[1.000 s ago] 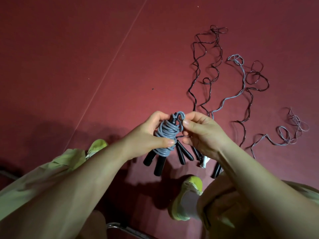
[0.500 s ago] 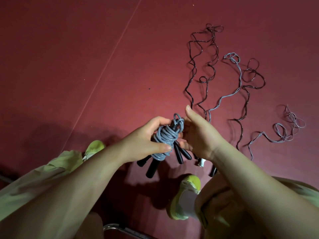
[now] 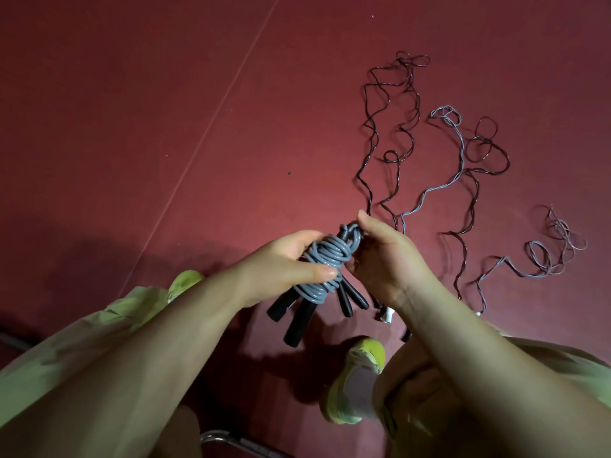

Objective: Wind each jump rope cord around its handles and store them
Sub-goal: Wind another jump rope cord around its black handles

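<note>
1. The grey plastic jump rope cord [image 3: 327, 259] is wound in a fat bundle around a pair of black cylindrical handles [image 3: 299, 320], and the whole thing is up in the air over the dark red floor [image 3: 165, 127], about mid-frame.
2. The left hand [image 3: 284, 262] grips the bundle from the left, thumb laid across the front of the coils and fingers curled behind them.
3. The right hand [image 3: 383, 259] is at the top end of the bundle, fingers curled in against the last loop of cord up by the handle tops. Looks like a pinch on that loop, but the fingertips themselves are hidden, so can't say exactly how.
4. The 2 handle ends stick out below the left hand, pointing down and a bit left.
5. Just beside them there's a second pair of slimmer black handles [image 3: 350, 299] poking out below the right hand. Can't tell whether they're held or lying on the floor.
6. Further out on the floor to the right: a dark wavy loose cord [image 3: 390, 127], a thin light grey loose cord [image 3: 459, 160] and a pale tangled cord [image 3: 549, 256], all unwound and well apart from the bundle.
7. Bottom of the frame: yellow-green shoes [image 3: 360, 385] and pale green trouser legs [image 3: 82, 352].
</note>
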Available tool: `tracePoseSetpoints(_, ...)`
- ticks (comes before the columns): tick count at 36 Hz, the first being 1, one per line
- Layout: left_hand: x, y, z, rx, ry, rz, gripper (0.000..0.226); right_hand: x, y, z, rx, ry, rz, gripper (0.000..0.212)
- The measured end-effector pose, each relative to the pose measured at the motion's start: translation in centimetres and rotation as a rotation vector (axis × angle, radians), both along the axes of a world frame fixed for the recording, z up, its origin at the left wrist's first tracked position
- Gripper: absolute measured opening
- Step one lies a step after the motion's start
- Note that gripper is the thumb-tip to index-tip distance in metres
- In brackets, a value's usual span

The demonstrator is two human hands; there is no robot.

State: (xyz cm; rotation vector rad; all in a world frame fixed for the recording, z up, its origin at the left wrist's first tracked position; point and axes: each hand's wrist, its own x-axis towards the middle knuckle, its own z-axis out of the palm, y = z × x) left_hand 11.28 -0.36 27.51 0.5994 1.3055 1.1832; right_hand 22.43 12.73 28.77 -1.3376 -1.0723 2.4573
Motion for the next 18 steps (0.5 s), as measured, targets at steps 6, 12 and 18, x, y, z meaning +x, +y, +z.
tracePoseSetpoints(6, 1.0, 1.3, 2.2, 0.105, -0.065, 0.24, 0.033, 0.8, 0.2, 2.9, 0.109, 0.025, -0.021, 0.038)
tracePoseSetpoints(12, 4.6, 4.3, 6.5, 0.208, -0.156, 0.505, 0.015, 5.2, 0.2, 6.6, 0.202, 0.033, 0.047, 0.05)
tracePoseSetpoints(18, 13.7, 9.7, 9.3, 0.222, -0.153, 0.237, 0.022, 13.7, 0.0, 8.9, 0.248, 0.195, -0.156, 0.046)
